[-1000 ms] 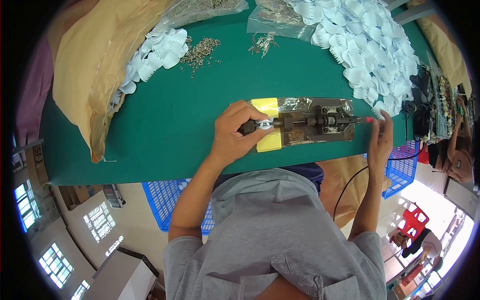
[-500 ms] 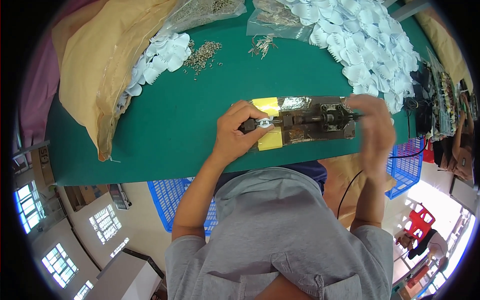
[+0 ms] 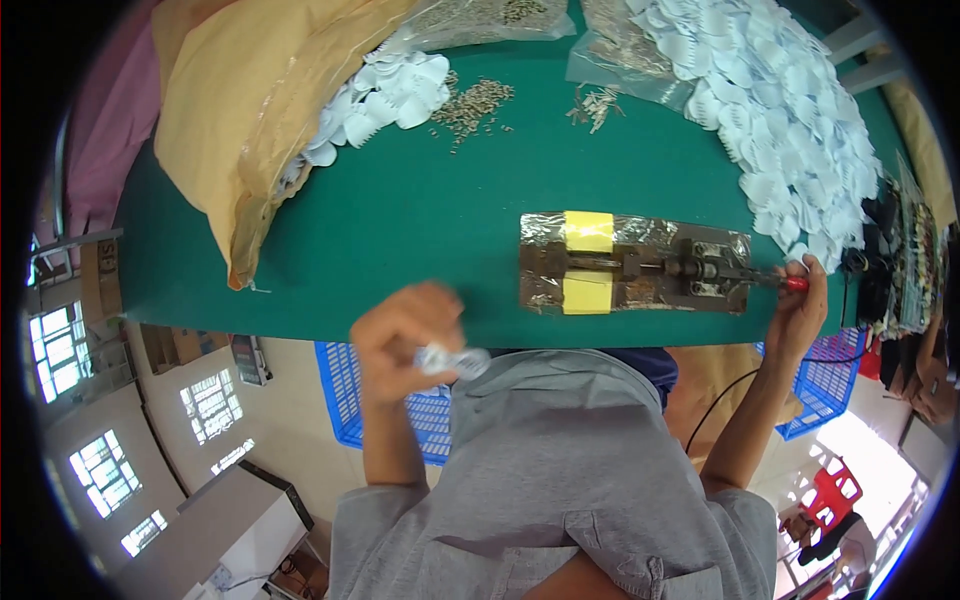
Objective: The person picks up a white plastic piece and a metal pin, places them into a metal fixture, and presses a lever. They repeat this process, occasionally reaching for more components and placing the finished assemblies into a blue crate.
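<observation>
My left hand (image 3: 405, 330) is off the front edge of the green table (image 3: 400, 230), blurred, holding a small white piece (image 3: 450, 360) between its fingers. My right hand (image 3: 800, 305) grips the red-tipped lever handle (image 3: 793, 283) at the right end of a small metal press jig (image 3: 640, 270). The jig lies on a foil-covered plate with two yellow tape blocks (image 3: 588, 232) at its left end. Nothing sits in the gap between the yellow blocks.
A big heap of white scalloped pieces (image 3: 790, 120) covers the table's far right. A tan sack (image 3: 250, 110) spills more white pieces (image 3: 385, 90) at the left. Small metal bits (image 3: 470, 100) and clear bags (image 3: 620, 50) lie at the back. Blue crates (image 3: 350, 400) stand below the table.
My left hand has left the jig's left end and pulled back toward me, off the table edge, carrying a white piece. My right hand swung over the lever and is back on its handle.
</observation>
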Tool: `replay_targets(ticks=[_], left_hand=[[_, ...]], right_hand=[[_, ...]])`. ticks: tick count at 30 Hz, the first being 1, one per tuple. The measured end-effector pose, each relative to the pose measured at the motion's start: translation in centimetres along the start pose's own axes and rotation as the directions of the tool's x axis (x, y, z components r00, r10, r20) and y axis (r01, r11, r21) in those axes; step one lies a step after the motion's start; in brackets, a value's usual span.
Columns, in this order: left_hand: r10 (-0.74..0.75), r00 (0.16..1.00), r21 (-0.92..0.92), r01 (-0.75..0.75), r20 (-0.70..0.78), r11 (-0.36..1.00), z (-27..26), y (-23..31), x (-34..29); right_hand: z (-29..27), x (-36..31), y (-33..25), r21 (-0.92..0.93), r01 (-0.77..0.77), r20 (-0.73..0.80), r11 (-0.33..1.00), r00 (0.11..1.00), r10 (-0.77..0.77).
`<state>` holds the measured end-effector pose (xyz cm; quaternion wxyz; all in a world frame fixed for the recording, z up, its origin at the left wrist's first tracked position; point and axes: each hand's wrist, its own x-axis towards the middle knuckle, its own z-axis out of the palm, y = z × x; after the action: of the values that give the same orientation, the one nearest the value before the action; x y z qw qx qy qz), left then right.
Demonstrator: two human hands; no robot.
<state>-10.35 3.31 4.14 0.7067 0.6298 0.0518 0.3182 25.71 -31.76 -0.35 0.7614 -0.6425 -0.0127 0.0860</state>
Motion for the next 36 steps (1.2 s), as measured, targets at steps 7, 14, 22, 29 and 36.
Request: replay_targets(ticks=[7,14,22,29,36], left_hand=[[-0.287,0.809,0.682,0.587,-0.512,0.437,-4.8,8.0,-4.6],[0.165,0.983,0.915,0.007,-0.080,0.404,-8.6,-2.5,12.4],[0.102,0.964,0.969,-0.248,0.246,0.015,-11.4,-10.2,23.1],[0.162,0.977,0.988,-0.146,0.137,0.049,-13.3,-9.6,20.9],[0.186,0.982,0.993,-0.062,0.043,0.097,-12.3,-8.1,16.3]], right_hand=[[0.9,0.6,1.4,-0.100,0.050,-0.010,0.994,0.999,-0.051],[0.1,0.6,2.6,-0.147,0.113,0.009,0.983,0.994,-0.113],[1.8,-0.7,2.6,-0.183,0.191,-0.007,0.964,0.981,-0.196],[2.0,-1.1,2.7,-0.179,0.228,-0.001,0.957,0.973,-0.232],[2.4,-1.0,2.7,-0.156,0.234,0.018,0.960,0.972,-0.234]])
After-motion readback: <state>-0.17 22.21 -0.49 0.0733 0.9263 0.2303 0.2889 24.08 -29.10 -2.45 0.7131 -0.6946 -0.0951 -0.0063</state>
